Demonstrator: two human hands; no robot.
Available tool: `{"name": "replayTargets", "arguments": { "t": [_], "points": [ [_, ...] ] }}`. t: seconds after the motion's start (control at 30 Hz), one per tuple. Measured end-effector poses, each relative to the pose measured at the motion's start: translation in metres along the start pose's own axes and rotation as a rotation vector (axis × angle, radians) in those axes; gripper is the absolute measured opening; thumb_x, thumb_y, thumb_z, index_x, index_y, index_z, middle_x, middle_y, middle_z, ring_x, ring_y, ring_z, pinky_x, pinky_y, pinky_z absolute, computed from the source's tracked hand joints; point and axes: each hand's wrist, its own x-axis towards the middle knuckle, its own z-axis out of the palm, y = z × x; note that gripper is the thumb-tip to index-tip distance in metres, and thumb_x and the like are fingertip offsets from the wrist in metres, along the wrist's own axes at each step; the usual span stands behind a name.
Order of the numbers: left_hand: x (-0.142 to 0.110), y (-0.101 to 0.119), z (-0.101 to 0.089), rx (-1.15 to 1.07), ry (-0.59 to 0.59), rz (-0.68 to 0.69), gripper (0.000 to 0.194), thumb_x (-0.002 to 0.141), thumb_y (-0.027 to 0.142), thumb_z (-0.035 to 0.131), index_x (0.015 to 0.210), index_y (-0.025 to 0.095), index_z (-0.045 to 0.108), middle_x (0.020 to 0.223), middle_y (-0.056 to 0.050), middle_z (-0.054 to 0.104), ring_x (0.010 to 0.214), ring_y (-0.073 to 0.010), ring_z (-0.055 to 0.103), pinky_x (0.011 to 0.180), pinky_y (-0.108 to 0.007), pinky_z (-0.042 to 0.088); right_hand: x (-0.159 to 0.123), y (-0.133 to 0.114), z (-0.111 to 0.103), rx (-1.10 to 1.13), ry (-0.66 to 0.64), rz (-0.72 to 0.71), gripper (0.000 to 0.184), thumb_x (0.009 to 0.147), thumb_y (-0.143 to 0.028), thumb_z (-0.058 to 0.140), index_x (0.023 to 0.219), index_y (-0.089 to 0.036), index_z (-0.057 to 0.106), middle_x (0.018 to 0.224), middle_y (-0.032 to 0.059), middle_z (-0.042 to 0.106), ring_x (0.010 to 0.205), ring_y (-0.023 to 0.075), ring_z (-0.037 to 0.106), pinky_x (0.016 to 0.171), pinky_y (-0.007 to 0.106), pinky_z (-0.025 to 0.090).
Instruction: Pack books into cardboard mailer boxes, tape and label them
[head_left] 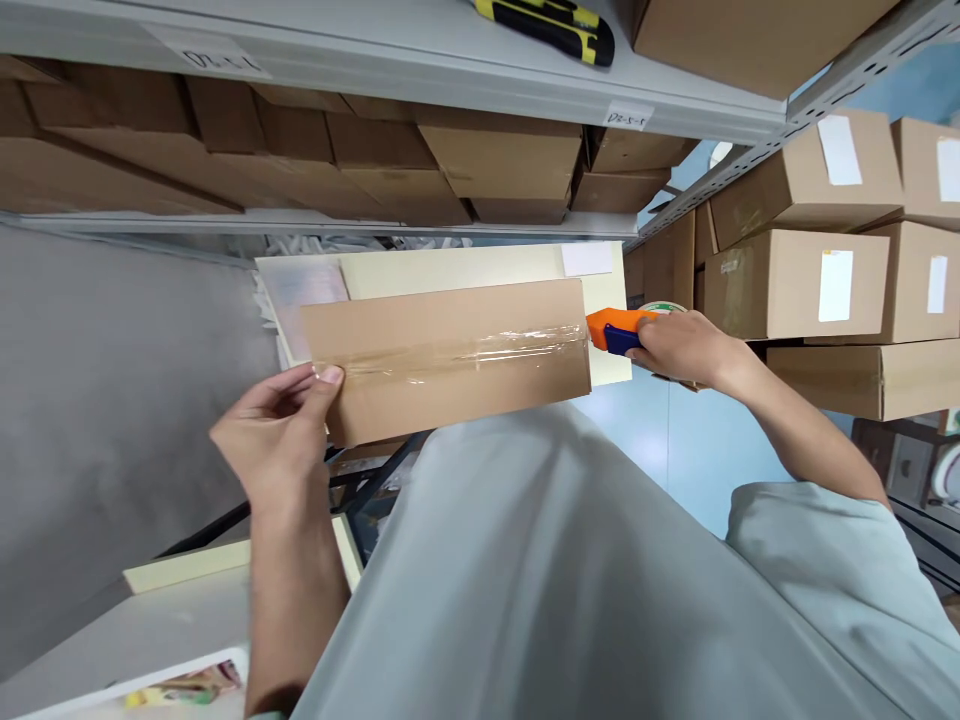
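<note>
A long, flat cardboard box point(450, 385) lies across the middle of the view, tilted slightly, with a shiny strip of clear tape point(495, 348) along its top. My left hand point(289, 410) grips the box's left end, thumb on top, at the end of the tape. At the right end, my right hand point(679, 345) is closed around an orange and dark blue tape dispenser point(616, 325). The dispenser's front meets the box's right edge. Part of a roll rim shows behind my right hand; the rest is hidden.
Beneath the box is a cream-coloured board point(465, 270). A metal shelf point(420, 75) packed with cardboard boxes runs along the far side, and a yellow and black utility knife point(555, 28) lies on it. Labelled cartons point(810, 285) are stacked at right. A grey wall point(127, 370) stands left.
</note>
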Motion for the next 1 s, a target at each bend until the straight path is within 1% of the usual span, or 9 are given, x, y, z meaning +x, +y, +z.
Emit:
{"name": "replayTargets", "arguments": {
  "t": [0.13,0.27,0.33,0.43,0.53,0.67,0.77,0.9,1.0],
  "points": [
    [0.007,-0.001,-0.004,-0.022,-0.094,0.011,0.032,0.06,0.024,0.087,0.09,0.014,0.078,0.078,0.0,0.074,0.071,-0.0124,0.062,0.081,-0.031,0.061,-0.003,0.004,0.006,-0.069,0.091,0.204,0.033,0.107,-0.04,0.055,0.105,-0.013,0.075,0.103,0.0223,0.077,0.102,0.0378,0.074,0.086,0.043,0.05],
    [0.018,-0.008,-0.015,0.082,-0.184,0.051,0.04,0.063,0.036,0.088,0.095,0.017,0.076,0.085,-0.002,0.075,0.074,-0.0177,0.063,0.084,-0.039,0.062,-0.016,0.01,0.002,-0.093,0.145,0.371,0.035,0.109,-0.038,0.05,0.113,-0.012,0.072,0.115,0.0256,0.076,0.107,0.039,0.075,0.084,0.043,0.052],
    [0.019,-0.003,-0.019,0.195,-0.165,0.22,0.049,0.066,0.04,0.088,0.107,0.017,0.076,0.102,-0.008,0.076,0.088,-0.0245,0.068,0.094,-0.047,0.062,-0.03,0.006,-0.004,-0.078,0.243,0.348,0.041,0.111,-0.045,0.045,0.118,-0.012,0.069,0.112,0.0249,0.076,0.103,0.0388,0.075,0.08,0.043,0.052],
    [0.004,0.024,-0.015,0.189,-0.152,0.599,0.05,0.078,0.036,0.081,0.124,0.018,0.073,0.127,-0.014,0.072,0.119,-0.0344,0.067,0.112,-0.055,0.053,-0.052,-0.011,-0.023,-0.074,0.386,0.281,0.049,0.112,-0.053,0.038,0.123,-0.012,0.063,0.109,0.0233,0.076,0.096,0.0386,0.075,0.076,0.043,0.052],
    [-0.025,0.067,0.004,0.018,-0.418,0.841,0.031,0.096,0.027,0.066,0.126,0.026,0.073,0.128,-0.009,0.074,0.126,-0.03,0.067,0.116,-0.049,0.052,-0.062,-0.037,-0.054,-0.072,0.484,0.162,0.047,0.112,-0.053,0.037,0.125,-0.014,0.06,0.112,0.0221,0.076,0.098,0.0385,0.076,0.08,0.043,0.052],
    [-0.05,0.123,0.042,-0.081,-0.643,1.128,0.037,0.102,0.021,0.058,0.135,0.029,0.071,0.138,-0.008,0.072,0.133,-0.0279,0.064,0.118,-0.048,0.053,-0.046,-0.082,-0.107,-0.117,0.583,0.025,0.041,0.114,-0.049,0.041,0.13,-0.015,0.056,0.123,0.0225,0.076,0.112,0.0376,0.075,0.089,0.04,0.052],
    [-0.039,0.147,0.068,-0.047,-0.614,1.182,0.047,0.101,0.019,0.057,0.147,0.025,0.062,0.148,-0.013,0.064,0.139,-0.0304,0.06,0.119,-0.05,0.052,-0.019,-0.118,-0.148,-0.163,0.638,-0.03,0.042,0.114,-0.047,0.041,0.134,-0.013,0.054,0.126,0.0243,0.076,0.115,0.0369,0.075,0.09,0.038,0.051],
    [0.001,0.162,0.093,0.053,-0.491,1.112,0.062,0.098,0.018,0.055,0.159,0.016,0.049,0.15,-0.021,0.059,0.14,-0.0342,0.061,0.118,-0.052,0.053,0.024,-0.16,-0.197,-0.172,0.689,-0.067,0.047,0.113,-0.046,0.041,0.138,-0.008,0.053,0.132,0.0284,0.073,0.12,0.0388,0.073,0.093,0.039,0.052],
    [0.031,0.171,0.105,0.117,-0.408,1.048,0.071,0.096,0.015,0.053,0.165,0.01,0.04,0.162,-0.027,0.05,0.149,-0.0373,0.055,0.122,-0.054,0.049,0.058,-0.184,-0.228,-0.153,0.672,-0.084,0.051,0.112,-0.045,0.04,0.143,-0.005,0.05,0.138,0.0306,0.07,0.122,0.0392,0.072,0.094,0.04,0.053]
  ]
}}
